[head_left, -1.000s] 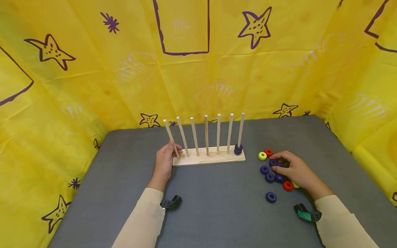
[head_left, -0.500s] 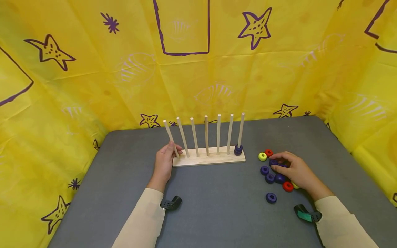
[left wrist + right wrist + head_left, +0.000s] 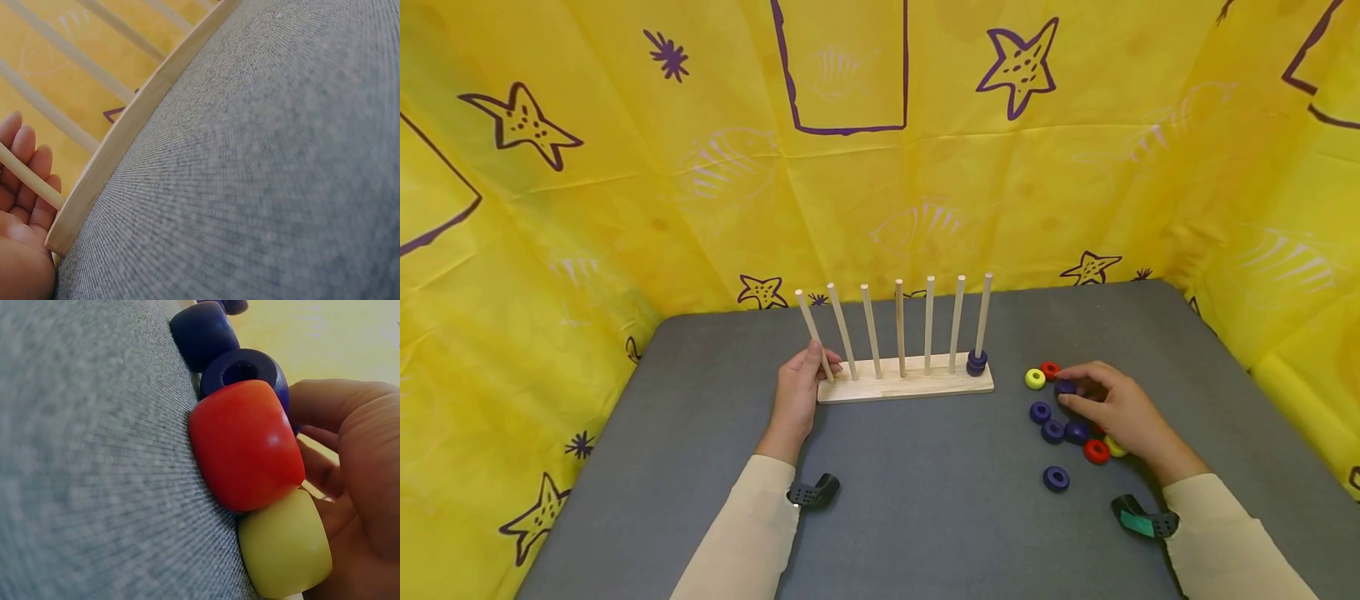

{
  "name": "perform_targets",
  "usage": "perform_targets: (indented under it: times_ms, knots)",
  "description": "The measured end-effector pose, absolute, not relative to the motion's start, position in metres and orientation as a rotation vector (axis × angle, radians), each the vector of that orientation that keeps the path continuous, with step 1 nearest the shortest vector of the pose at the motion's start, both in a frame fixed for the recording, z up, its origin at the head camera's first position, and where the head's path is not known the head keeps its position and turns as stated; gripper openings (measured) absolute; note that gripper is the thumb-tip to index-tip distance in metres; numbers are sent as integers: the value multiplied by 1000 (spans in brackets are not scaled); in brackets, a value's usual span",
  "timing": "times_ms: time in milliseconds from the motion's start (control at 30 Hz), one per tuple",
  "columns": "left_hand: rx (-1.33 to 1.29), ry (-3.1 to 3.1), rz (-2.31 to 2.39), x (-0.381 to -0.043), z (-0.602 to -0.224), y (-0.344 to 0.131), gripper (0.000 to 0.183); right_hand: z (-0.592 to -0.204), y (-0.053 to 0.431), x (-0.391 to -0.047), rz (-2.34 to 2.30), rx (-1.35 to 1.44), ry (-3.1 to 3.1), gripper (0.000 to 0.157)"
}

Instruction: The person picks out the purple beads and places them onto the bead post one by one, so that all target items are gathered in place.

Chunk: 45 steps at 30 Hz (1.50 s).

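Observation:
A wooden stand [image 3: 895, 385] bears a row of several upright pegs. My left hand [image 3: 796, 392] is at its left end, thumb and fingers round the leftmost peg [image 3: 814, 335]; in the left wrist view the fingers [image 3: 39, 164] show behind that peg. Two dark blue rings [image 3: 976, 362] sit stacked at the foot of the rightmost peg. Over the loose rings on the right, my right hand [image 3: 1112, 408] pinches a dark blue ring [image 3: 1065, 388] between thumb and fingertips. In the right wrist view, nearer rings hide that pinch.
Several loose rings lie about the right hand: a yellow ring [image 3: 1035, 379], a red ring [image 3: 1050, 370], another red ring [image 3: 1096, 452] and dark blue ones. One blue ring [image 3: 1056, 479] lies apart, nearer the front. Yellow patterned cloth [image 3: 880, 183] hangs behind the grey table [image 3: 925, 500].
My right hand has risen slightly with the dark blue ring between its fingers, which has turned and left the rings beside it. The left hand and the stand have stayed put.

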<state>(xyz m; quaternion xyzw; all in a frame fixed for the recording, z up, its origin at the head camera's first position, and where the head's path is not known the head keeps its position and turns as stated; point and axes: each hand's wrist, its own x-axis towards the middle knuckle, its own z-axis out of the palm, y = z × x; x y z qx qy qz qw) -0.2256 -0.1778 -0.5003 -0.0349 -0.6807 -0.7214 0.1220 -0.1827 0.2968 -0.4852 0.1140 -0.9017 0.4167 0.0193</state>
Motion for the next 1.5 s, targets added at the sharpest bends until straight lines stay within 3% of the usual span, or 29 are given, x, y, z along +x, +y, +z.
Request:
perform_targets:
  times_ms: [1500]
  knots:
    - [-105,-1988,-2103,-225,-500,-177,56,-432,262,-166,1317,470,-2471,32]
